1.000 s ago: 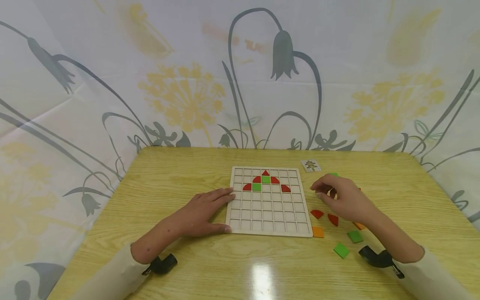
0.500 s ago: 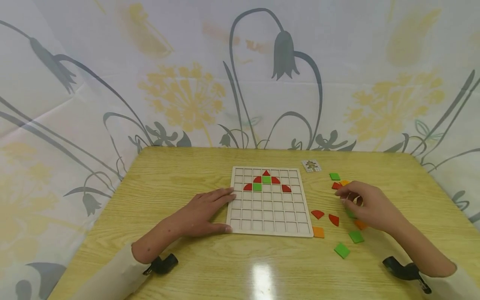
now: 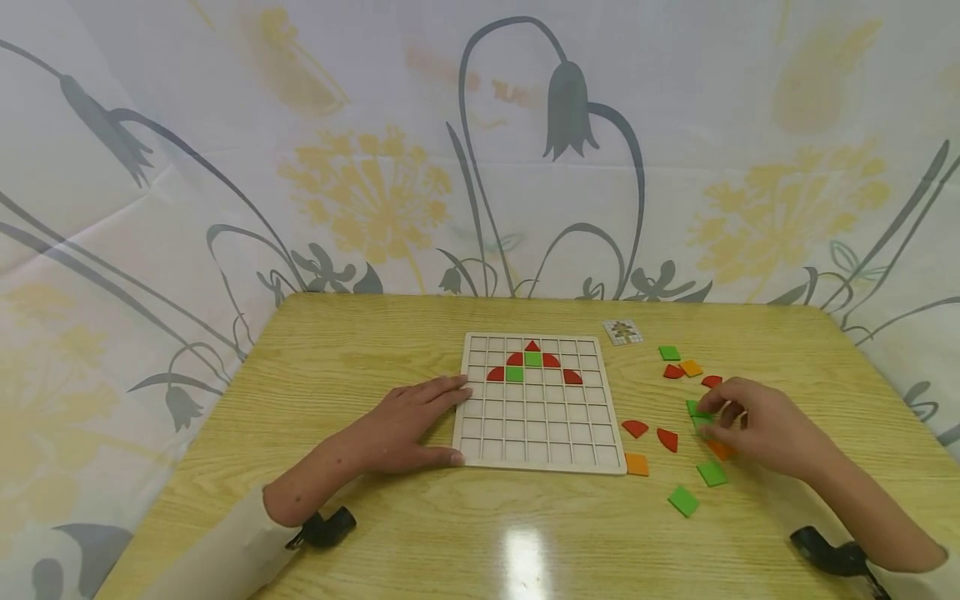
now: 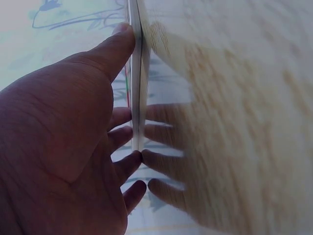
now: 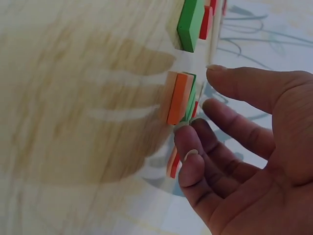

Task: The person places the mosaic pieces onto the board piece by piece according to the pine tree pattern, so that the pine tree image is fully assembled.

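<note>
A pale wooden grid board lies on the table, with several red pieces and two green squares set in its upper cells. My left hand rests at the board's left edge, fingers fairly straight and thumb at the lower corner. In the left wrist view, the left hand touches the board's edge. Over the loose pieces at the right is my right hand, its fingertips by a green square. In the right wrist view, thumb and fingertips stand apart beside an orange piece, holding nothing visible.
A small pattern card lies beyond the board. Loose pieces right of the board include a red quarter circle, an orange square touching its corner, and a green square. A patterned cloth hangs behind the table.
My right hand has moved right and toward me, from beside the board to the green squares, uncovering red, orange and green pieces behind it. The left hand stays on the board's edge.
</note>
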Demonstrator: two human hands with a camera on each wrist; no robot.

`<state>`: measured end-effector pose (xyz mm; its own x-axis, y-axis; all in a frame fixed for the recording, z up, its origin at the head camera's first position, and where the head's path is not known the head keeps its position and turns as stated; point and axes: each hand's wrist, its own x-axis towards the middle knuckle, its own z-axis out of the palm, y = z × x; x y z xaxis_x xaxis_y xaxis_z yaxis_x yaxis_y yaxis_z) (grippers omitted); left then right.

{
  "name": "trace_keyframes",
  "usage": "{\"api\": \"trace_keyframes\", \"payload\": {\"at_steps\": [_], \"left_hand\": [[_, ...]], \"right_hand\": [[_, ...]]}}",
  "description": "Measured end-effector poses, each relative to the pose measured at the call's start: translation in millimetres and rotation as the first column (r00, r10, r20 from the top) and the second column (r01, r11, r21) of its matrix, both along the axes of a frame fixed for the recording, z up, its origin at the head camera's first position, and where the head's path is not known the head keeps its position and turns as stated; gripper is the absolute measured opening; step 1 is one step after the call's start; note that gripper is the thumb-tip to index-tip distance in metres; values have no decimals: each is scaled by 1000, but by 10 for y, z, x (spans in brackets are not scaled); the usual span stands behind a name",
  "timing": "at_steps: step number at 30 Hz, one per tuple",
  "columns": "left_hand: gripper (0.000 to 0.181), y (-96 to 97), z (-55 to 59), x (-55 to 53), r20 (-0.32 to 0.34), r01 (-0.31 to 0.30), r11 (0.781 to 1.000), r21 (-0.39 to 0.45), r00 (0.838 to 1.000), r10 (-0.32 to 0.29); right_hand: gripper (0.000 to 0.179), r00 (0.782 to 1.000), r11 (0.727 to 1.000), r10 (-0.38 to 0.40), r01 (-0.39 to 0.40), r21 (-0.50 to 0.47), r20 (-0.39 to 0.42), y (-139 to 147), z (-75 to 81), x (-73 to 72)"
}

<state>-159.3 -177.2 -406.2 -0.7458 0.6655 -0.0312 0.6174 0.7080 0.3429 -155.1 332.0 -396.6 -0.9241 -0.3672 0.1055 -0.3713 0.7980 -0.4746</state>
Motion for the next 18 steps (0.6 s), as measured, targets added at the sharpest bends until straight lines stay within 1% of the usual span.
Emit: {"api": "trace_keyframes", "payload": {"at_steps": [4, 8, 18], "left_hand": [[90, -1, 2, 0, 7, -1, 1000, 1, 1000, 1], [90, -3, -2, 1, 10, -3, 1000, 0, 1000, 3], [91, -2, -2, 1, 7, -6, 1000, -9, 1000, 6]], "right_hand": [[19, 999, 999, -37, 35, 35, 35, -32, 6, 15], [20, 997, 996, -66, 64, 61, 30, -66, 9, 25], [22, 998, 995, -61, 59, 86, 24, -89, -12, 11]]}}
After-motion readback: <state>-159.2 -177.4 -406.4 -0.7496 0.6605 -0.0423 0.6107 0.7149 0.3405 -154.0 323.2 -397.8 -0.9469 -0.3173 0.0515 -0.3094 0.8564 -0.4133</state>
